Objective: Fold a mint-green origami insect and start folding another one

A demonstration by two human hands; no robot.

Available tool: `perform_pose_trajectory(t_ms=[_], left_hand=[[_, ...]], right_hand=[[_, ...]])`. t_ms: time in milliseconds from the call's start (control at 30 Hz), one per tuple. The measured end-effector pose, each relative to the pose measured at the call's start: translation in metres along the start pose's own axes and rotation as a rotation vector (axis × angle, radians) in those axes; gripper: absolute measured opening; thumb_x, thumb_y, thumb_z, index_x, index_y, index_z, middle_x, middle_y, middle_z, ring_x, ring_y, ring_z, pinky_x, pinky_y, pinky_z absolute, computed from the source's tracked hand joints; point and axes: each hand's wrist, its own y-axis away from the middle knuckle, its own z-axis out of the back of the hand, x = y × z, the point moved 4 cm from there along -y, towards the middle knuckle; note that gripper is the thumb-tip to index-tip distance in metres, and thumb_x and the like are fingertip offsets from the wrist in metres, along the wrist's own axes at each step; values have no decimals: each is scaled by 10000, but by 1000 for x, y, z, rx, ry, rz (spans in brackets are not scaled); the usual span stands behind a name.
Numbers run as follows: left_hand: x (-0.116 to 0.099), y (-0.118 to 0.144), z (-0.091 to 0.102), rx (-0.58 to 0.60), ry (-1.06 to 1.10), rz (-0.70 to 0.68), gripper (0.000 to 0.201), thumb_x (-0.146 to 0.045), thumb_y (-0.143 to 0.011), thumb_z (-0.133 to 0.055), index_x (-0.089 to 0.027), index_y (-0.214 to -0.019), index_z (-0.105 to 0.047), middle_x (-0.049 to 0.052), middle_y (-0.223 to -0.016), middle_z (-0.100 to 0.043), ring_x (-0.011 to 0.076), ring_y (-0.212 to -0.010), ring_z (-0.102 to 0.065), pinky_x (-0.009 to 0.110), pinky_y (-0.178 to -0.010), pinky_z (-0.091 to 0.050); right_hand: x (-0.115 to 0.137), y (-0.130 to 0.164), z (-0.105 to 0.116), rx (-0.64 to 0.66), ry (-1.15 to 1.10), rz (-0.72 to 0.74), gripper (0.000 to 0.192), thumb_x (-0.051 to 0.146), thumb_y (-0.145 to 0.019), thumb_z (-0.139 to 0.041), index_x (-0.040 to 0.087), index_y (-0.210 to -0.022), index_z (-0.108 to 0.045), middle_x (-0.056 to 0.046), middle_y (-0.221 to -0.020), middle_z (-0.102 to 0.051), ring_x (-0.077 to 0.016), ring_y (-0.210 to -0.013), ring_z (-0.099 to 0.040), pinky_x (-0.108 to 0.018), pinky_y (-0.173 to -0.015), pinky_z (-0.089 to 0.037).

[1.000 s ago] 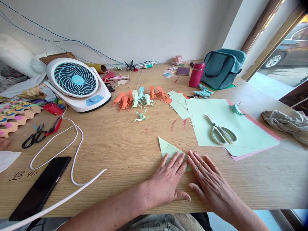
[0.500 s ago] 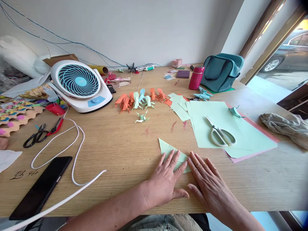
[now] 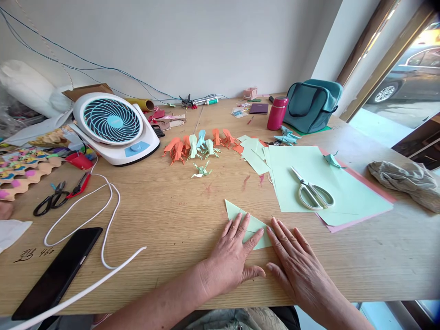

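A light green folded paper triangle (image 3: 252,225) lies flat on the wooden table (image 3: 172,215) near the front edge. My left hand (image 3: 233,256) rests palm down on its left part, fingers spread over the paper. My right hand (image 3: 295,263) lies flat beside it, fingertips at the paper's right edge. Both hands press down and grip nothing.
Sheets of green and pink paper (image 3: 343,188) with white scissors (image 3: 311,192) lie to the right. Folded paper figures (image 3: 199,144) sit mid-table. A fan (image 3: 113,126), black scissors (image 3: 51,201), white cable (image 3: 103,220) and phone (image 3: 58,270) are left; flask (image 3: 277,113), bag (image 3: 311,105), cloth (image 3: 405,178) right.
My left hand has slid a little left along the paper, showing more of the triangle between the hands. The camera tilted slightly; everything else stays put.
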Motion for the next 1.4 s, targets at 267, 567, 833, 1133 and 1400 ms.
perform_pose_trajectory(t_ms=[267, 567, 833, 1133, 1400], left_hand=[[2, -2, -1, 22, -14, -6, 839, -733, -892, -304, -267, -1569, -139, 175, -1634, -61, 387, -1501, -58, 574, -1173, -197], [3, -1, 3, 69, -40, 7, 875, -735, -895, -278, -214, -1575, -96, 165, -1637, -44, 361, -1508, -38, 564, -1190, -147], [3, -4, 3, 81, -30, 13, 878, -766, -867, -275, -252, -1568, -152, 166, -1635, -53, 377, -1505, -52, 600, -1174, -142], [10, 4, 3, 10, -150, -46, 889, -716, -916, -244, -130, -1567, -86, 155, -1633, -117, 306, -1515, -66, 547, -1196, -124], [23, 17, 7, -12, -187, 62, 840, -682, -940, -248, -126, -1562, -149, 144, -1621, -188, 323, -1502, -132, 555, -1184, -165]], right_hand=[[3, -1, 0, -33, 4, -12, 701, 454, -997, -398, 135, -1571, -153, -149, -1599, -277, -292, -1468, -281, -500, -1156, -265], [2, 6, -4, -39, -28, -94, 750, 467, -989, -401, 110, -1577, -101, -161, -1597, -277, -301, -1467, -281, -506, -1172, -246], [5, 6, 1, -7, -21, -100, 708, 457, -994, -393, 169, -1581, -120, -186, -1605, -243, -334, -1457, -297, -565, -1139, -273], [10, 6, 1, -40, -21, -113, 684, 439, -991, -418, 203, -1576, -153, -176, -1632, -149, -349, -1476, -236, -584, -1130, -287], [10, 9, 0, -43, 9, -121, 709, 454, -1001, -382, 158, -1581, -99, -186, -1609, -234, -328, -1472, -260, -562, -1141, -288]])
